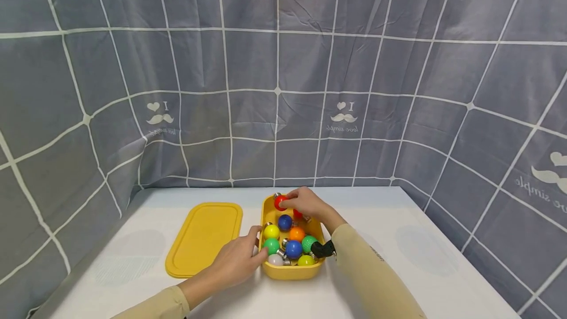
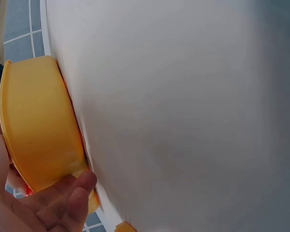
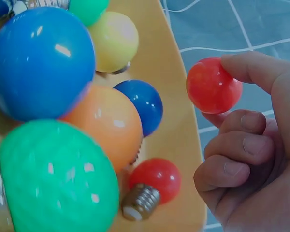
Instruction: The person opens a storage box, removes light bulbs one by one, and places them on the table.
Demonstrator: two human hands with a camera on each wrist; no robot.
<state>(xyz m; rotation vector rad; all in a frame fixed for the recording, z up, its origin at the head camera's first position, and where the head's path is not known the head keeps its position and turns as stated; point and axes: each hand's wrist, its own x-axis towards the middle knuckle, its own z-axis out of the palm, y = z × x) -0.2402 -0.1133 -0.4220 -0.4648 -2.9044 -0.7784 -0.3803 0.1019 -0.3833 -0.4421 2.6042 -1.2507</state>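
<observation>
Right hand (image 1: pixel 307 203) pinching one red bulb (image 1: pixel 280 204) at far end of one yellow bin (image 1: pixel 293 273); left hand (image 1: pixel 236 261), fingers loosely extended, touching its left side. Nine more bulbs (image 1: pixel 297 234) visible inside.

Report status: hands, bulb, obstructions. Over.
Right hand pinching red light bulb at far end of yellow bin. Left hand touching bin's side. No visible obstruction.

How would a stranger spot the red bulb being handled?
On the white table, find the open yellow box. At its far end, the right hand pinches a red bulb. The other red bulb lies inside the box; only this one is held.
</observation>
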